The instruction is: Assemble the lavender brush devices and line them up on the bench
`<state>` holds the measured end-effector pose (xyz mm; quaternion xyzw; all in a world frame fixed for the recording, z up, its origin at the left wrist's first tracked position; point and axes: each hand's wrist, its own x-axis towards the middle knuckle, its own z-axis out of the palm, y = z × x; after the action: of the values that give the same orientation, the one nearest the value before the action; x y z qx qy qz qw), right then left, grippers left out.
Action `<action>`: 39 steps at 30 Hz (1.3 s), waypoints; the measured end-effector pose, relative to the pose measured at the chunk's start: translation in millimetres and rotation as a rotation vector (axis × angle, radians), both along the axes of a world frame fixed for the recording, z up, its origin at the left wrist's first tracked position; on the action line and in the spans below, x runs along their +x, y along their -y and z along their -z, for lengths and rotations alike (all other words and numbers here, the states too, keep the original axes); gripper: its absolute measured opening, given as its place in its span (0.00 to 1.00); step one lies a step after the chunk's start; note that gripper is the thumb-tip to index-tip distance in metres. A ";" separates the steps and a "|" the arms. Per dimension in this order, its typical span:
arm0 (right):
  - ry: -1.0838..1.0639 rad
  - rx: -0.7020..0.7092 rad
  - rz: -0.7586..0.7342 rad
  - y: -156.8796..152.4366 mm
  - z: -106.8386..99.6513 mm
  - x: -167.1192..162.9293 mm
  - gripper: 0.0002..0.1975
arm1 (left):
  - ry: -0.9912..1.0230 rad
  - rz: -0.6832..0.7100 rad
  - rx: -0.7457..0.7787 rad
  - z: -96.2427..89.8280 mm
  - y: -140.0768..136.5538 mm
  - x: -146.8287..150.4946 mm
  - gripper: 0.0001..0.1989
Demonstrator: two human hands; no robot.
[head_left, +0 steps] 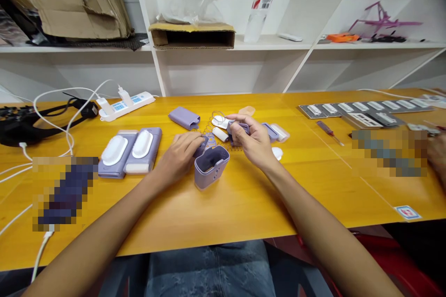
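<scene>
A hollow lavender casing (211, 169) stands upright in front of me with its opening facing up. Just behind its left side, my left hand (179, 153) is closed around a dark purple part (201, 147), mostly hidden by the fingers. My right hand (253, 141) pinches a small purple frame-like piece (242, 128) between thumb and fingers. Between the hands lie a white cylinder (220, 134), a white oval part (219, 121) and thin coiled springs (209, 126). Another lavender shell (184, 118) rests on its side beyond my left hand.
Two lavender devices with white oval pads (142, 144) lie at left, near a power strip (127, 106) and cables. At right are a screwdriver (329, 132), a long tray of white parts (364, 107) and another person's hand (437, 153). White shelving (230, 72) borders the table's back.
</scene>
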<state>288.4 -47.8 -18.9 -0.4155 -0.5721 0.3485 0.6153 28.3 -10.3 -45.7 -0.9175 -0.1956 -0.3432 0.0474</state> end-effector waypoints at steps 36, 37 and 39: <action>0.049 0.101 0.362 4.2 -17.0 19.7 0.18 | 0.301 0.075 -0.038 -4.5 61.3 28.2 0.39; 0.047 0.102 0.367 4.1 -16.6 20.5 0.19 | 0.255 0.066 -0.009 -3.2 59.7 29.1 0.37; 0.027 0.108 0.361 4.0 -16.1 22.1 0.20 | 0.215 0.065 0.036 -0.7 53.4 29.3 0.37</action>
<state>310.5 -51.8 -2.8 -0.4824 -0.5144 0.1959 0.6814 57.6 -63.7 -45.0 -0.8803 -0.1635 -0.4443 0.0315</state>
